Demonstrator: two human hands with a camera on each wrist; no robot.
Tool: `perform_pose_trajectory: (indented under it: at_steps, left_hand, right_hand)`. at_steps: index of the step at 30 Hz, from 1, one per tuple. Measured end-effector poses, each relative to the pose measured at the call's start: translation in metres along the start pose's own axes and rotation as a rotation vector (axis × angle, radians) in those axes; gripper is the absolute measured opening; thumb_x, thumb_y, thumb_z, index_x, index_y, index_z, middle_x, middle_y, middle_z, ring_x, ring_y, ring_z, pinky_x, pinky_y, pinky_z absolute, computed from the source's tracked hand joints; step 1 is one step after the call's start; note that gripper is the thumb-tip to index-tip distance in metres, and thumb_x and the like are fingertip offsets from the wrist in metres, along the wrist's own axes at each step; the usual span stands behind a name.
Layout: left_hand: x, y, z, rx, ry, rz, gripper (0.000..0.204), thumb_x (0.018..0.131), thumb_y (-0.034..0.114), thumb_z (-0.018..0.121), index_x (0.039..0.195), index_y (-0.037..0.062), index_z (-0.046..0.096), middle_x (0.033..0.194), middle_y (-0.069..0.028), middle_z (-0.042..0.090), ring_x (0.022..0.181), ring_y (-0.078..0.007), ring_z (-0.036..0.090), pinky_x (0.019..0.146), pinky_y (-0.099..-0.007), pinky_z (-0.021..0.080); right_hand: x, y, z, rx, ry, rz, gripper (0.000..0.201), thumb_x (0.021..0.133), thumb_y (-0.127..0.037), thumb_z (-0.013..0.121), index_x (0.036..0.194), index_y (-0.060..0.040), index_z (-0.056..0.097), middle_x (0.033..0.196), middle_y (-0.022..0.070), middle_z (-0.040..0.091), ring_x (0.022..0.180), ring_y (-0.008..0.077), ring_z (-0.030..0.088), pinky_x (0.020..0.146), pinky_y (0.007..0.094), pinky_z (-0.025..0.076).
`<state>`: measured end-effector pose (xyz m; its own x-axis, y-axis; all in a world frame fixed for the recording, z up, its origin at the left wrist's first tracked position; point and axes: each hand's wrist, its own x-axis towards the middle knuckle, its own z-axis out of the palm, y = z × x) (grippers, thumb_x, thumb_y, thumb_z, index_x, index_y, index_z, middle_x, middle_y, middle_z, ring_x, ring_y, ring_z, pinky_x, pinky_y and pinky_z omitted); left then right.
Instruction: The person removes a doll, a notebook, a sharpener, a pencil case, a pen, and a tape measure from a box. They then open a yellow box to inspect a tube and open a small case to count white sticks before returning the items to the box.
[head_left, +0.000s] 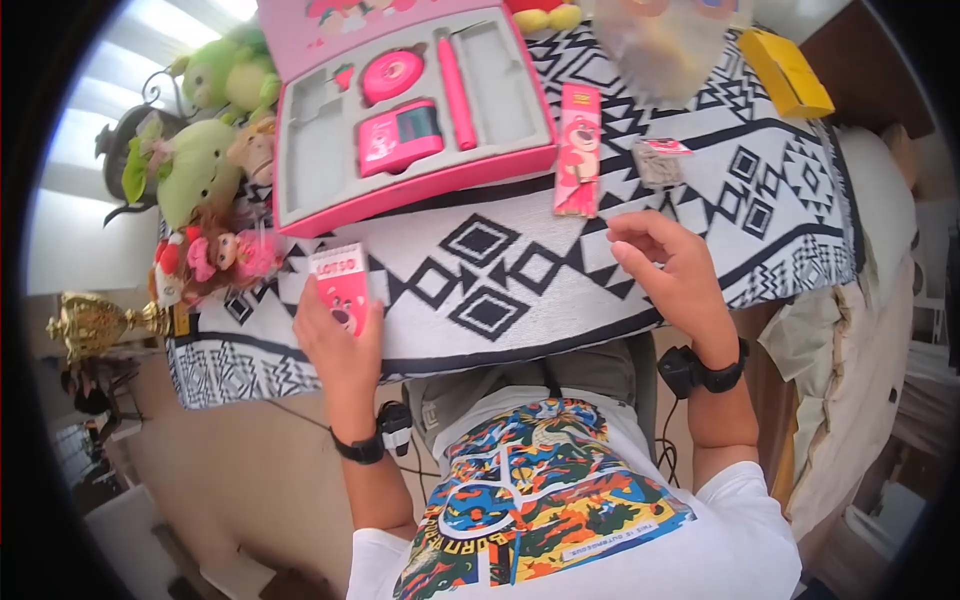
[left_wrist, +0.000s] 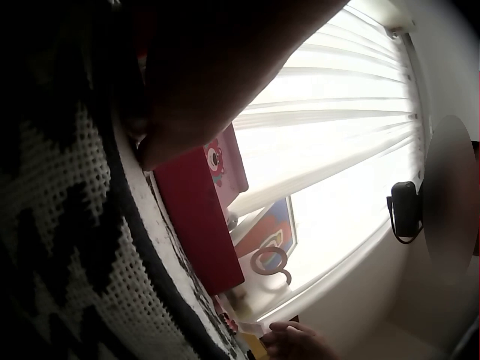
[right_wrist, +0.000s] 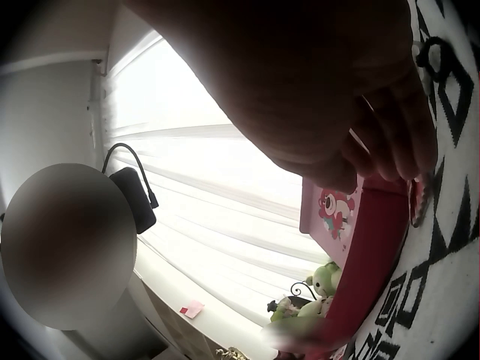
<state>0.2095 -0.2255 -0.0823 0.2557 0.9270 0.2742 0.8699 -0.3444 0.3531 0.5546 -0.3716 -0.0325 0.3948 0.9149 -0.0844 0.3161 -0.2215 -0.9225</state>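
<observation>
A small pink notepad with a bear face and "LOTSO" lettering lies at the table's front left. My left hand grips its sides, thumb at the right edge and fingers at the left; in the left wrist view that hand is dark and hides the pad. Over the cloth at the right, my right hand holds nothing, its fingers loosely bent below a slim pink bear packet. The right wrist view shows this hand in shadow, close to the packet's end.
Behind the notepad stands an open pink box holding a round pink item, a pink device and a pink pen. Plush toys crowd the left; a small clear packet and yellow box lie right.
</observation>
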Motion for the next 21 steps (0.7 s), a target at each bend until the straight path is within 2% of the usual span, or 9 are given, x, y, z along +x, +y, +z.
perform_pose_trajectory:
  at_steps: [6,9,11,13,14,16,17,19,21]
  left_hand:
    - [-0.004,0.017,0.001,-0.109,-0.006,0.025,0.085,0.074,0.017,0.08,0.146,-0.0058,0.039,0.13,-0.0269,0.055,0.121,-0.0443,0.049,0.107,-0.0523,0.037]
    - [-0.009,0.028,0.001,-0.19,-0.035,0.013,0.087,0.074,0.016,0.08,0.146,-0.0059,0.038,0.13,-0.0262,0.054,0.122,-0.0432,0.048,0.107,-0.0514,0.037]
    - [-0.012,0.035,0.001,-0.199,-0.033,0.036,0.088,0.073,0.016,0.08,0.147,-0.006,0.038,0.131,-0.0258,0.054,0.122,-0.0422,0.049,0.107,-0.0503,0.037]
    - [-0.015,0.045,0.002,-0.322,-0.043,0.073,0.09,0.073,0.016,0.081,0.147,-0.006,0.037,0.132,-0.0256,0.053,0.122,-0.0417,0.049,0.107,-0.05,0.037]
    - [-0.017,0.051,0.002,-0.366,-0.056,0.074,0.091,0.072,0.015,0.082,0.148,-0.0059,0.036,0.133,-0.0251,0.052,0.123,-0.0411,0.048,0.107,-0.0494,0.038]
    - [-0.017,0.061,0.001,-0.412,-0.073,0.085,0.091,0.072,0.015,0.082,0.148,-0.0058,0.036,0.134,-0.0249,0.052,0.123,-0.0408,0.048,0.107,-0.0491,0.038]
    - [-0.017,0.064,0.002,-0.458,-0.09,0.097,0.092,0.072,0.015,0.082,0.148,-0.0058,0.036,0.134,-0.0246,0.051,0.123,-0.0404,0.047,0.107,-0.0488,0.038]
    - [-0.019,0.067,0.007,-0.479,-0.084,0.112,0.091,0.072,0.015,0.082,0.148,-0.0054,0.036,0.134,-0.0241,0.051,0.123,-0.0399,0.047,0.106,-0.0487,0.038]
    - [-0.019,0.073,0.01,-0.496,-0.096,0.141,0.092,0.072,0.016,0.083,0.148,-0.0052,0.036,0.134,-0.0244,0.051,0.122,-0.0404,0.047,0.107,-0.0495,0.038]
  right_hand:
    - [0.003,-0.008,0.052,0.057,-0.312,-0.039,0.028,0.093,-0.017,0.071,0.115,0.0,0.069,0.1,0.0095,0.072,0.084,0.0173,0.068,0.077,0.0306,0.055]
    - [0.009,-0.013,0.07,0.08,-0.372,-0.069,0.028,0.093,-0.018,0.071,0.114,0.0006,0.069,0.099,0.01,0.071,0.084,0.0174,0.068,0.077,0.0314,0.055]
    - [0.015,-0.013,0.078,0.041,-0.421,-0.087,0.033,0.093,-0.018,0.071,0.12,-0.0004,0.066,0.1,0.0112,0.071,0.084,0.0182,0.068,0.076,0.0321,0.055]
    - [0.019,-0.017,0.086,0.109,-0.507,0.006,0.05,0.092,-0.009,0.071,0.14,-0.0046,0.054,0.114,0.0115,0.067,0.086,0.0121,0.065,0.075,0.0266,0.054]
    - [0.019,-0.019,0.088,0.108,-0.507,0.007,0.05,0.092,-0.009,0.071,0.14,-0.0046,0.054,0.114,0.0115,0.067,0.086,0.0121,0.065,0.075,0.0266,0.054]
    - [0.02,-0.025,0.092,0.199,-0.497,-0.013,0.069,0.091,-0.007,0.072,0.152,-0.0079,0.04,0.127,0.0144,0.061,0.089,0.0138,0.065,0.076,0.0277,0.055]
    - [0.021,-0.025,0.094,0.198,-0.497,-0.014,0.069,0.091,-0.007,0.072,0.152,-0.0079,0.04,0.127,0.0144,0.061,0.089,0.0138,0.065,0.076,0.0277,0.055]
    - [0.028,-0.024,0.096,0.184,-0.502,-0.14,0.077,0.09,-0.005,0.072,0.156,-0.0096,0.034,0.133,0.0149,0.057,0.093,0.0158,0.065,0.077,0.0292,0.056]
    - [0.037,-0.028,0.094,0.21,-0.538,-0.137,0.074,0.09,-0.004,0.071,0.155,-0.0093,0.037,0.131,0.0145,0.058,0.097,0.0164,0.065,0.08,0.0298,0.056]
